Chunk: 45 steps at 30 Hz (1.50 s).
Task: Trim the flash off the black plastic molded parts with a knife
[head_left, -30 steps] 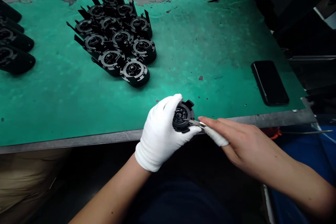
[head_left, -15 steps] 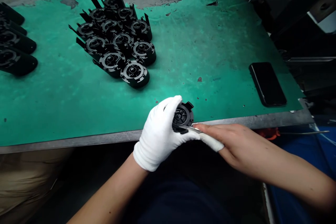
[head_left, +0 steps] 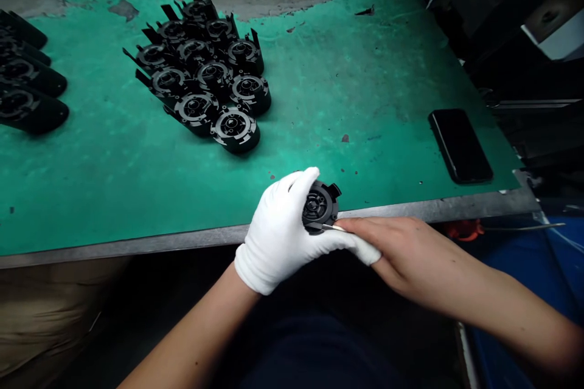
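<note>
"So, what is held?"
"A round black part (head_left: 319, 205) is clasped in the gloved left hand (head_left: 279, 228), just below the frame's centre."
"And by the right hand (head_left: 406, 249)?"
"A slim metal tool (head_left: 329, 227) is pinched, its tip at the part's lower edge; black pieces (head_left: 235, 127) are grouped on the counter (head_left: 342, 79), upper left."

Blk phone (head_left: 460, 146) lies flat nr R end of green-topped desk (head_left: 319, 91). Red obj. (head_left: 468, 230) sits just past nr edge, w/ blue material (head_left: 506, 292) beside it.
</note>
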### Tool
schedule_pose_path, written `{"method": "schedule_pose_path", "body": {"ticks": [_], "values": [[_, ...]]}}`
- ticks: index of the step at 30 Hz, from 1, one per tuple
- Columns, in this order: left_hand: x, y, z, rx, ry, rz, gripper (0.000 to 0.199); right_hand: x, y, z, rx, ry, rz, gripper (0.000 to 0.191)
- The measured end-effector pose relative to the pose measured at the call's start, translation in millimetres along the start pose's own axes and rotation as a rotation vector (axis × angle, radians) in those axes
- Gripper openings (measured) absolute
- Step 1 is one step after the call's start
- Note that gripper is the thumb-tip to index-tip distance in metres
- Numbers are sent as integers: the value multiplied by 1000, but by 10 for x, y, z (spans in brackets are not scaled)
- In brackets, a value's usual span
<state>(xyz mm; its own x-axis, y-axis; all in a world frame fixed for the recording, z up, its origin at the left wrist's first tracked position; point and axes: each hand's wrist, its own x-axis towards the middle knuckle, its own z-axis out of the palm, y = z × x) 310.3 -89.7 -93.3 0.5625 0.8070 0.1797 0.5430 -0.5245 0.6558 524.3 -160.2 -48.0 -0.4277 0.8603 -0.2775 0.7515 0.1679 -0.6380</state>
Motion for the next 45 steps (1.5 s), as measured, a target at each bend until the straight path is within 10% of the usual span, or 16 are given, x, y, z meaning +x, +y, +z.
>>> {"method": "schedule_pose_path", "body": {"ticks": [9,30,38,45], "values": [[-10,-4,-44,-33,-11,22,105,-74,6,-63,11,100,70,40],[6,-5,-4,7,-6,34,99,-349,20,219,-92,89,99,79],[-10,-17,-15,8,-33,100,93,-241,-107,105,80,-94,53,70],[-17,-82,45,-47,39,110,121,-220,-41,113,-27,122,39,62]]}}
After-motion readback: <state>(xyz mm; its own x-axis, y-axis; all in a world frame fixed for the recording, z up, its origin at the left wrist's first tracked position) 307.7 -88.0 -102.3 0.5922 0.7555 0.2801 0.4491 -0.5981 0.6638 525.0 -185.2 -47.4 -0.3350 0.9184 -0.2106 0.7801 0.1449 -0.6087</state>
